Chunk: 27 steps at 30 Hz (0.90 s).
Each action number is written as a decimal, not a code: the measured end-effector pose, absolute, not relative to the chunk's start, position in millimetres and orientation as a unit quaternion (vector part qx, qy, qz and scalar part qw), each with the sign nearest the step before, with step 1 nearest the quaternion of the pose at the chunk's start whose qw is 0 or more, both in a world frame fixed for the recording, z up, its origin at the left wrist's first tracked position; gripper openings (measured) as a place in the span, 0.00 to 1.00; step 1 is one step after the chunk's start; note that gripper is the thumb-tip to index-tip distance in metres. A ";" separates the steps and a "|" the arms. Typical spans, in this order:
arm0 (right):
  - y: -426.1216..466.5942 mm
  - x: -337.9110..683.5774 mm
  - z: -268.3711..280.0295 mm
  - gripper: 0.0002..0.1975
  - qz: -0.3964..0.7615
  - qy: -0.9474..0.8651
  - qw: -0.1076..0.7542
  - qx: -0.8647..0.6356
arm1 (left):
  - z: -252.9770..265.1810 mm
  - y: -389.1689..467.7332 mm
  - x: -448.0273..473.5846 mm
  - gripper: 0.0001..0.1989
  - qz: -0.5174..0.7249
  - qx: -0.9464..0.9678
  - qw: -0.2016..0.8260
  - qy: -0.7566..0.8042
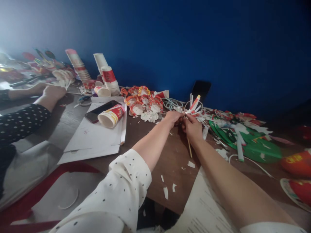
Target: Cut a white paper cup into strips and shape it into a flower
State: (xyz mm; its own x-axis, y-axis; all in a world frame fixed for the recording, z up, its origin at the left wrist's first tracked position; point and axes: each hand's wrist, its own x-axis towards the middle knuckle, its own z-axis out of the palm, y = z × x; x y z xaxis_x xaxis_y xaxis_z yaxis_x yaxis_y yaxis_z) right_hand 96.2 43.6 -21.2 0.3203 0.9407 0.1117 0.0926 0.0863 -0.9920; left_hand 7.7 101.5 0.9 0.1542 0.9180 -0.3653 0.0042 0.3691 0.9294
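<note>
At the table's back edge my left hand [174, 118] and my right hand [193, 130] meet, fingers pinched together. Out of the top of their grip fans a paper cup cut into strips [195, 105], white with red and yellow. A thin wooden stick [189, 147] slants down from beneath my right hand. Exactly where the fingers press is hidden, but both hands are closed at the cut cup. To the left of my hands lies a pile of cut red-and-white paper cups [145, 103], their strips curled into loops.
A phone [103, 111] and a paper cup [111, 116] rest on a white box [97, 137]. Cup stacks [109, 79] stand behind. Scraps cover a green disc [252, 145] at right. A printed sheet [204, 207] lies near my right forearm. Another person's hands [53, 93] work at left.
</note>
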 end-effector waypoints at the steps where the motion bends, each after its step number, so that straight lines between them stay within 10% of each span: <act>1: 43.6 95.9 -20.9 0.22 0.364 -0.452 0.578 -0.574 | 0.9 101.3 7.5 0.12 0.364 0.429 0.625 0.541; 27: 45.2 99.9 -16.0 0.26 0.373 -0.395 0.587 -0.601 | -1.1 99.6 0.1 0.12 0.385 0.396 0.696 0.459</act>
